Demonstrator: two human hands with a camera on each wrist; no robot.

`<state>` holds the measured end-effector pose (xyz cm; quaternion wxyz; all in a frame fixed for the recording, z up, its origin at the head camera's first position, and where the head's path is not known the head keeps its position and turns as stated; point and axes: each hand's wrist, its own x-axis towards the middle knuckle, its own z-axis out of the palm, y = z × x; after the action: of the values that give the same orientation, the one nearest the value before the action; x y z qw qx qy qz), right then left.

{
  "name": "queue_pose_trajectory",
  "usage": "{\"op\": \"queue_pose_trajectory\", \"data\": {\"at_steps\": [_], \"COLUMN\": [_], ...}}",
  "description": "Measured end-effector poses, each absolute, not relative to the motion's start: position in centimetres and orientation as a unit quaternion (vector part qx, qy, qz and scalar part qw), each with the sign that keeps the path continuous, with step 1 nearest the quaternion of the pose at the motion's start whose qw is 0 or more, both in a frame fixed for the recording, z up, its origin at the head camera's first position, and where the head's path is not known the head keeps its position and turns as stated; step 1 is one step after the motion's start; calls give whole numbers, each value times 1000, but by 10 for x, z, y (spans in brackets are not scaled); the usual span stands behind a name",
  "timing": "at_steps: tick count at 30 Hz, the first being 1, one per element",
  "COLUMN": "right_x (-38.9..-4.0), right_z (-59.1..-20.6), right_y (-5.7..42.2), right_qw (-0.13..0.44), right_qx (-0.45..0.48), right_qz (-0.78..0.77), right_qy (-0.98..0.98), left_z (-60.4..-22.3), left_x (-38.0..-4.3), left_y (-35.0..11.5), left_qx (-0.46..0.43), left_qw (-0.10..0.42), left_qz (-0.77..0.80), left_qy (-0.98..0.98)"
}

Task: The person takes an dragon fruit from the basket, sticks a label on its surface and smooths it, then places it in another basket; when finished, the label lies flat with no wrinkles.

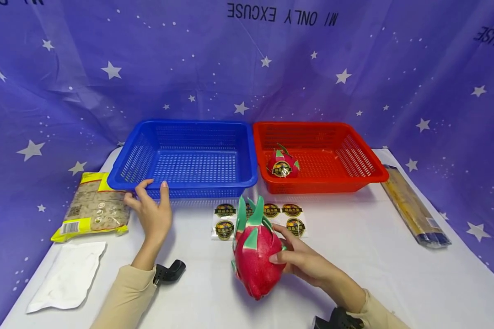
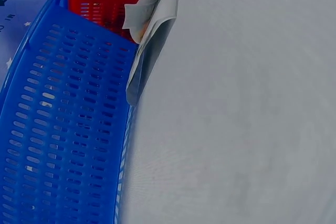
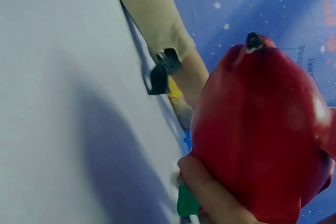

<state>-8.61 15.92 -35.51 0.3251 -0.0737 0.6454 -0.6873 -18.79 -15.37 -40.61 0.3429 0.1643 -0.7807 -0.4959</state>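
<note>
My right hand (image 1: 306, 262) holds a large red dragon fruit (image 1: 258, 260) with green leaf tips, lifted over the white table. The right wrist view shows that dragon fruit (image 3: 257, 129) close up, with a finger (image 3: 212, 192) against its side. My left hand (image 1: 152, 217) has its fingers spread at the front left rim of the blue basket (image 1: 189, 191); whether they press on it I cannot tell. Behind the fruit lies a sheet of round black-and-gold stickers (image 1: 224, 230). A smaller dragon fruit (image 1: 286, 160) bearing such a sticker sits in the red basket (image 1: 317, 186).
A yellow-edged food bag (image 1: 99, 205) and a white packet (image 1: 66, 276) lie on the left. Along the right edge is a long clear packet (image 1: 413, 205). A purple star-patterned cloth (image 1: 214, 59) hangs behind the two baskets, which stand side by side.
</note>
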Motion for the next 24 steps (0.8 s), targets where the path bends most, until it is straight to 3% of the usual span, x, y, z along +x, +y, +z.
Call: {"op": "queue_pose_trajectory", "data": {"at_steps": [10, 24], "right_x": [-57, -55], "right_z": [-376, -371], "right_y": [169, 157], "right_qw": [336, 329], "right_qx": [-38, 9], "right_qz": [-651, -620], "right_qy": [680, 712], "left_z": [-405, -406], "left_x": [-184, -183], "left_y": [-155, -155], "left_qx": [161, 156], "left_qw": [335, 344], "left_qz": [-498, -491], "left_qy": [-784, -785]}}
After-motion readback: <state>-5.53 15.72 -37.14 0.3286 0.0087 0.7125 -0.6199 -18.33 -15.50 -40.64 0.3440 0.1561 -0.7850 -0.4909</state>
